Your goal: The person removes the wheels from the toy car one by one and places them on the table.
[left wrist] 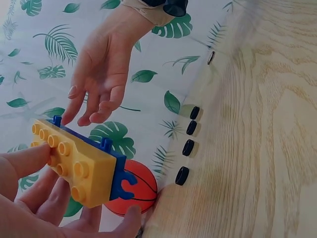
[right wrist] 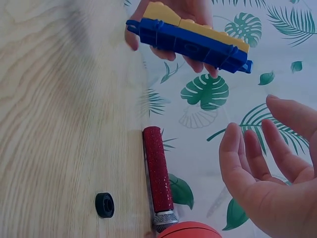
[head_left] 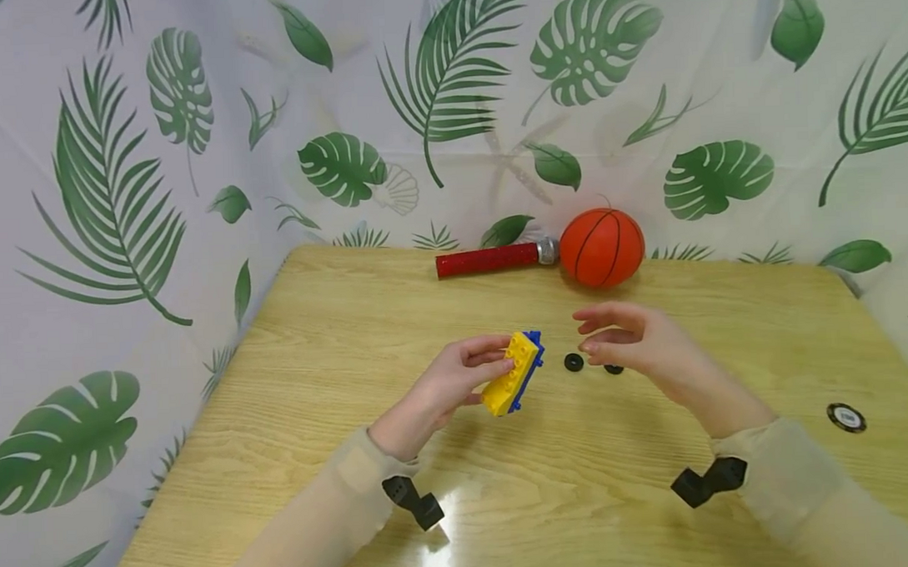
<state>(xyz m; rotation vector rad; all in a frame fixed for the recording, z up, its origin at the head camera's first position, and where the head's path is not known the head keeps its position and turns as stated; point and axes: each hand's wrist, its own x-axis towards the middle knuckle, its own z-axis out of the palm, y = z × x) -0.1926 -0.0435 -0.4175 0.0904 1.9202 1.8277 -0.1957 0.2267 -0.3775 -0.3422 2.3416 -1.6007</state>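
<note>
My left hand (head_left: 457,379) grips a toy block vehicle body (head_left: 511,373), raised and tilted over the table. Its studded top is yellow, and a blue chassis (right wrist: 193,44) with a hook at one end runs along its underside. In the left wrist view the thumb lies on the yellow studs. To the right, my right hand (head_left: 643,335) hovers with its fingers loosely bent and nothing between them. Beneath its fingertips lie small black toy wheels (head_left: 573,362), one partly hidden by the hand. Several such wheels (left wrist: 188,147) show in a row in the left wrist view.
At the back of the wooden table (head_left: 335,321) lies a red microphone (head_left: 491,260), its silver head against an orange toy basketball (head_left: 601,247). A black-and-white poker chip (head_left: 846,417) lies at the right. A leaf-print cloth (head_left: 270,173) hangs behind and at the left.
</note>
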